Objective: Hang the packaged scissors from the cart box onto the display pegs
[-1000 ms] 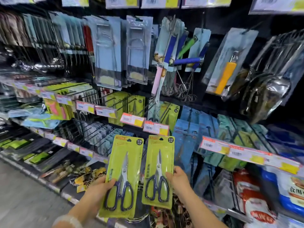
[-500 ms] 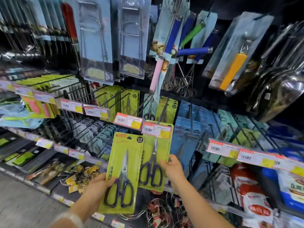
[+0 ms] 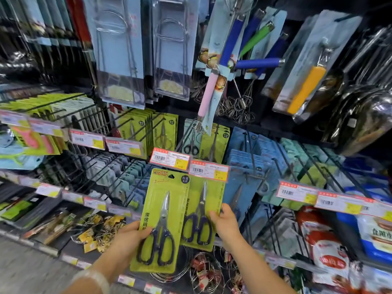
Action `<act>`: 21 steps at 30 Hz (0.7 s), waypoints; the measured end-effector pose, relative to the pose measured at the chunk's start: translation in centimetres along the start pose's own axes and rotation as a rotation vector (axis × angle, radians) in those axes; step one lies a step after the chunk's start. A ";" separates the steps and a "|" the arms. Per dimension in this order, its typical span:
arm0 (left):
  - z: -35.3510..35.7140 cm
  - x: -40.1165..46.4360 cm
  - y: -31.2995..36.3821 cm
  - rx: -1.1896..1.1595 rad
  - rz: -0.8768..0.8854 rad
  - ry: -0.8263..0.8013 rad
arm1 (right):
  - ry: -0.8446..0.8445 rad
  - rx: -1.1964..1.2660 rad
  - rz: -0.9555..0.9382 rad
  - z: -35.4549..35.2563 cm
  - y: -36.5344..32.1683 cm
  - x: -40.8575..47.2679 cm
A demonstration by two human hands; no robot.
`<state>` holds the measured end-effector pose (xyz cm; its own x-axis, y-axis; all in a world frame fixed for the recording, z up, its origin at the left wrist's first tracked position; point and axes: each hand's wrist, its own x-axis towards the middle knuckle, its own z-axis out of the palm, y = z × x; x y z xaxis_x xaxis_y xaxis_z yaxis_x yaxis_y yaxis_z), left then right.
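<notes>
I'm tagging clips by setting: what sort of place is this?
Most likely a shop's kitchenware aisle. Black display pegs carry rows of packaged goods, price tags with barcodes sit at the peg ends, and each hand, left hand and right hand, holds a carded scissors pack.

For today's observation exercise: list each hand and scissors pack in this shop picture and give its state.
Left hand: grips the left scissors pack.
Right hand: holds the right scissors pack by its edge.
Left scissors pack: sealed, upright, not hung.
Right scissors pack: sealed, top hidden behind a price tag.
Hung scissors packs: on pegs.
</notes>
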<state>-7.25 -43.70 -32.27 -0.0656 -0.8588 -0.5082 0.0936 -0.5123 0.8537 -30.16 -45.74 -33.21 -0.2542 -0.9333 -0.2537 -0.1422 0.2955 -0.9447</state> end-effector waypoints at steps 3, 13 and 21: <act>-0.2 -0.1 0.7 -0.024 -0.015 -0.001 | 0.021 -0.041 0.004 0.4 0.1 0.5; -1.6 2.1 -0.4 0.005 -0.064 -0.041 | 0.110 -0.284 0.136 0.6 -1.5 2.7; 1.2 1.8 -0.6 0.053 -0.068 -0.087 | -0.253 -0.152 0.087 2.9 0.9 -2.8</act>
<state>-8.61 -44.89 -33.56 -0.1567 -0.8167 -0.5554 0.0332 -0.5664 0.8235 -26.80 -43.44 -34.00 -0.0277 -0.9188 -0.3937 -0.2766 0.3855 -0.8803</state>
